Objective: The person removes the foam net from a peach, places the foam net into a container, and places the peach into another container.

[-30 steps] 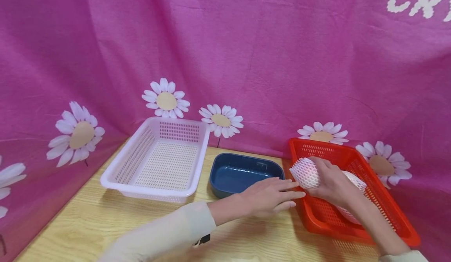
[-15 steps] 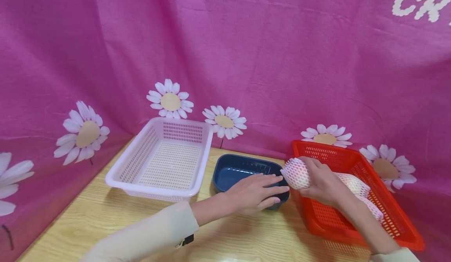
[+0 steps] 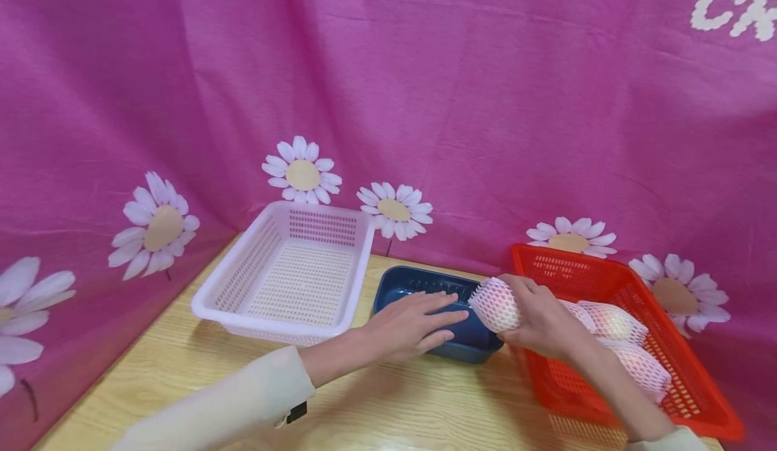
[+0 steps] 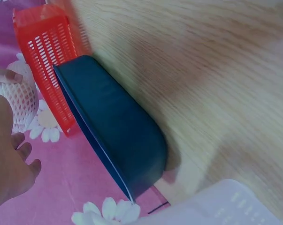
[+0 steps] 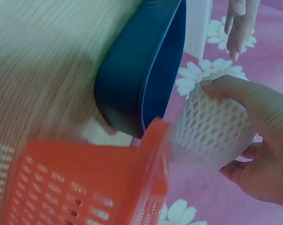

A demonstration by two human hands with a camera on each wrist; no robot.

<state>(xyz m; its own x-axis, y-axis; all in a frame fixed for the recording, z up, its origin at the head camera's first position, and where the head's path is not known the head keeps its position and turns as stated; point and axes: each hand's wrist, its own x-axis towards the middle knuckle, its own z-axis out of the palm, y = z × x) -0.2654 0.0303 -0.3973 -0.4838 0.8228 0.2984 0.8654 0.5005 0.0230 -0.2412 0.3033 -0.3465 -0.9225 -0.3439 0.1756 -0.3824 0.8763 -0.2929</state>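
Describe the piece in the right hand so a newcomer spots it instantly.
On the wooden table, find the red basket at right. Left of it, near the right end of the dark blue dish, is a roundish piece in a pale foam net, gripped by the right hand. Its neighbours in the basket wear similar nets; this one alone is held up.

The head view is bright and mostly crisp under soft, even light. Muted shadows lie on the table [image 3: 349, 414] beneath the white basket [image 3: 212, 313], with pale glare at the bottom edge and small glints inside the blue dish [image 3: 464, 352]. Both wrist views are dimmer, softer and cooler-toned; in the right, the red basket [image 5: 85, 161] blurs.
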